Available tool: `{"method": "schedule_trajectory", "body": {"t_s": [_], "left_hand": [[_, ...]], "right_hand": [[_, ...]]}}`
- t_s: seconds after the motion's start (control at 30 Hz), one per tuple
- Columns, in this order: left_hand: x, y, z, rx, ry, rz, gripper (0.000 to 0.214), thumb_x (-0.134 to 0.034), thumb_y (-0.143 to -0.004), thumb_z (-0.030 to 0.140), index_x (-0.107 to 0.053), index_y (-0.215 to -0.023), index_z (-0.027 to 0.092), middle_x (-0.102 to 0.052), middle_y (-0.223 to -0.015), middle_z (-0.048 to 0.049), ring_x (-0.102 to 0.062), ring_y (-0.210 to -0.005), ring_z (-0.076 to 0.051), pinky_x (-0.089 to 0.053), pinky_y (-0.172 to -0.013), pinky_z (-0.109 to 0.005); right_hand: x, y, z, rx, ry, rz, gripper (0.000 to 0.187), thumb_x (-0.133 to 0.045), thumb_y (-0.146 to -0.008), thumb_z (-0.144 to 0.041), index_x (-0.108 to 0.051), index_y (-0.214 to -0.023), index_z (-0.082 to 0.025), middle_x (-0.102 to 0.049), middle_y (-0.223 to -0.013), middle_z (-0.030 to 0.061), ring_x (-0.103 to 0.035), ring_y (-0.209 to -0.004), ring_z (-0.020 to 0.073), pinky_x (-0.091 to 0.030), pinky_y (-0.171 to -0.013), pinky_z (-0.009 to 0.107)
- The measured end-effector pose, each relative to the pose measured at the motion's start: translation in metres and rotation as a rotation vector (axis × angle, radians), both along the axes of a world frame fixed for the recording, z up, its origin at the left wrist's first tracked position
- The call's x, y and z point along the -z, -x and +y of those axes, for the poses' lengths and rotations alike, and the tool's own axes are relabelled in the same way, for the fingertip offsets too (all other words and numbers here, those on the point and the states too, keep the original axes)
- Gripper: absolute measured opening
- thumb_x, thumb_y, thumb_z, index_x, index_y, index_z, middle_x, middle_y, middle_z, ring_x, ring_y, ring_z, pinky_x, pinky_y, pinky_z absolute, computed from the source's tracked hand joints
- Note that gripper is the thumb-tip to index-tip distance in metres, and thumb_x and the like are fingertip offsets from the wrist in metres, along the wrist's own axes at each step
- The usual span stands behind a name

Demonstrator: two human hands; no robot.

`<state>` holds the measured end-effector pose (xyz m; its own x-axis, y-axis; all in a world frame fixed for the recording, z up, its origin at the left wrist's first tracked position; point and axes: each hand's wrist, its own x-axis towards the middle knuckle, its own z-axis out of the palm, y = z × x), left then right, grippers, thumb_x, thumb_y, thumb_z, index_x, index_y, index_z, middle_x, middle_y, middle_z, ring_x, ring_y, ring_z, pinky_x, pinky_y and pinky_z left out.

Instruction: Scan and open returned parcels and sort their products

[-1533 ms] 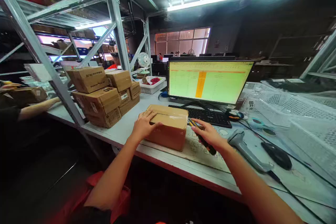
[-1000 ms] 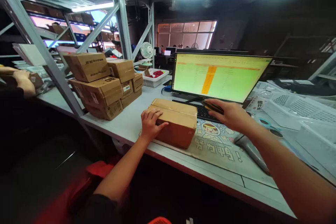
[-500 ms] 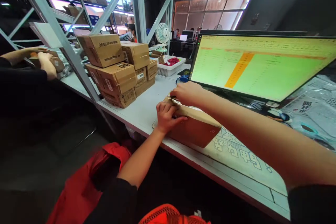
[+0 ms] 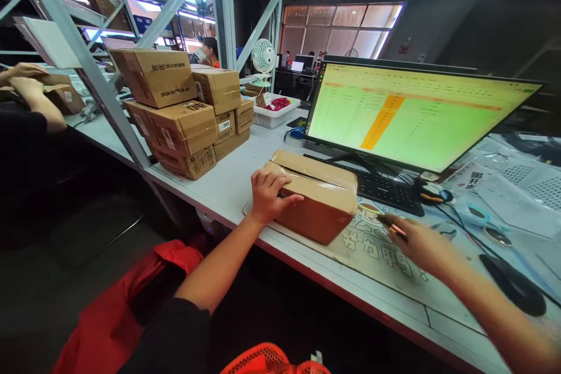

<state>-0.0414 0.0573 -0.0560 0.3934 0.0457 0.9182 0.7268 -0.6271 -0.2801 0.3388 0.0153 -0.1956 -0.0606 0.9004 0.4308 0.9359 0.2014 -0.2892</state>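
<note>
A cardboard box [image 4: 314,210] rests on the desk mat in front of me, with a dark gap and shiny tape along its top seam. My left hand [image 4: 268,196] grips its near left corner, fingers over the top edge and thumb along the front side. To the right of the box, my right hand [image 4: 412,242] is in the air over the printed mat [image 4: 372,248]. Its fingers are closed around a slim dark tool with an orange-red part, which looks like a box cutter [image 4: 397,229]; blur hides its details.
Stacked cardboard boxes [image 4: 175,123] stand at the left by a metal post. A monitor [image 4: 407,111], keyboard [image 4: 381,187] and mouse [image 4: 512,283] lie behind and right. A white basket [image 4: 274,115] is farther back. Another person's hands [image 4: 28,82] work at far left.
My right hand has moved from the far left end of the box's top to the right, away from it. The seam now shows a gap. My left hand keeps its hold.
</note>
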Motion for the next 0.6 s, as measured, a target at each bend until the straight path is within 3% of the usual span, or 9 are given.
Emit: {"method": "schedule_trajectory", "body": {"t_s": [0.07, 0.13, 0.2, 0.27, 0.33, 0.4, 0.5, 0.6], "left_hand": [[0.002, -0.004, -0.009, -0.028, 0.043, 0.002, 0.047, -0.067, -0.092, 0.070, -0.074, -0.102, 0.025, -0.077, -0.097, -0.0061, -0.062, -0.099, -0.026, -0.041, -0.100, -0.044], [0.006, -0.008, -0.017, -0.079, 0.105, -0.003, 0.046, -0.070, -0.090, 0.069, -0.074, -0.103, 0.025, -0.077, -0.099, -0.0065, -0.062, -0.101, -0.027, -0.040, -0.101, -0.045], [0.009, -0.012, -0.022, -0.121, 0.160, -0.008, 0.046, -0.072, -0.089, 0.070, -0.074, -0.103, 0.026, -0.076, -0.101, -0.0070, -0.061, -0.103, -0.028, -0.040, -0.103, -0.046], [0.010, -0.013, -0.023, -0.148, 0.192, -0.008, 0.048, -0.072, -0.087, 0.071, -0.075, -0.102, 0.026, -0.076, -0.101, -0.0075, -0.061, -0.105, -0.028, -0.040, -0.104, -0.047], [0.010, -0.013, -0.023, -0.160, 0.199, -0.007, 0.049, -0.072, -0.087, 0.073, -0.075, -0.101, 0.026, -0.076, -0.102, -0.0077, -0.061, -0.106, -0.029, -0.039, -0.105, -0.048], [0.010, -0.012, -0.022, -0.167, 0.197, -0.006, 0.049, -0.071, -0.086, 0.073, -0.075, -0.100, 0.026, -0.077, -0.103, -0.0075, -0.062, -0.105, -0.029, -0.039, -0.105, -0.047], [0.008, -0.011, -0.023, -0.174, 0.192, -0.006, 0.050, -0.070, -0.087, 0.074, -0.076, -0.102, 0.026, -0.078, -0.102, -0.0069, -0.062, -0.104, -0.028, -0.039, -0.103, -0.046], [0.007, -0.012, -0.024, -0.169, 0.172, -0.003, 0.049, -0.069, -0.089, 0.073, -0.075, -0.101, 0.026, -0.078, -0.101, -0.0064, -0.062, -0.102, -0.028, -0.039, -0.103, -0.046]], "right_hand": [[0.020, 0.009, 0.001, -0.076, 0.064, 0.093, 0.037, -0.055, -0.094, -0.043, -0.079, -0.117, -0.029, -0.078, -0.102, 0.0176, -0.076, -0.081, 0.0341, -0.061, -0.072, 0.048], [0.013, 0.012, 0.003, -0.100, 0.070, 0.130, 0.037, -0.055, -0.091, -0.048, -0.081, -0.106, -0.028, -0.076, -0.096, 0.0200, -0.074, -0.083, 0.0376, -0.061, -0.077, 0.054], [-0.021, 0.012, 0.008, -0.078, -0.058, 0.178, 0.044, -0.052, -0.091, -0.053, -0.081, -0.107, -0.024, -0.075, -0.100, 0.0208, -0.073, -0.089, 0.0392, -0.060, -0.084, 0.058], [-0.072, 0.021, 0.016, -0.069, -0.227, 0.262, 0.054, -0.047, -0.096, -0.057, -0.076, -0.123, -0.020, -0.073, -0.114, 0.0203, -0.072, -0.102, 0.0372, -0.058, -0.093, 0.056], [-0.123, 0.044, 0.028, -0.222, -0.245, 0.298, 0.057, -0.050, -0.098, -0.058, -0.070, -0.137, -0.021, -0.072, -0.124, 0.0165, -0.070, -0.112, 0.0328, -0.058, -0.097, 0.049], [-0.161, 0.077, 0.043, -0.387, -0.195, 0.216, 0.061, -0.063, -0.093, -0.060, -0.068, -0.140, -0.021, -0.067, -0.135, 0.0153, -0.064, -0.125, 0.0326, -0.052, -0.107, 0.046], [-0.189, 0.122, 0.059, -0.465, -0.040, 0.053, 0.072, -0.074, -0.087, -0.060, -0.064, -0.145, -0.018, -0.066, -0.137, 0.0169, -0.065, -0.123, 0.0328, -0.050, -0.107, 0.043], [-0.199, 0.137, 0.061, -0.448, 0.001, -0.114, 0.067, -0.066, -0.095, -0.057, -0.061, -0.148, -0.017, -0.072, -0.129, 0.0174, -0.068, -0.117, 0.0324, -0.051, -0.099, 0.040]]}}
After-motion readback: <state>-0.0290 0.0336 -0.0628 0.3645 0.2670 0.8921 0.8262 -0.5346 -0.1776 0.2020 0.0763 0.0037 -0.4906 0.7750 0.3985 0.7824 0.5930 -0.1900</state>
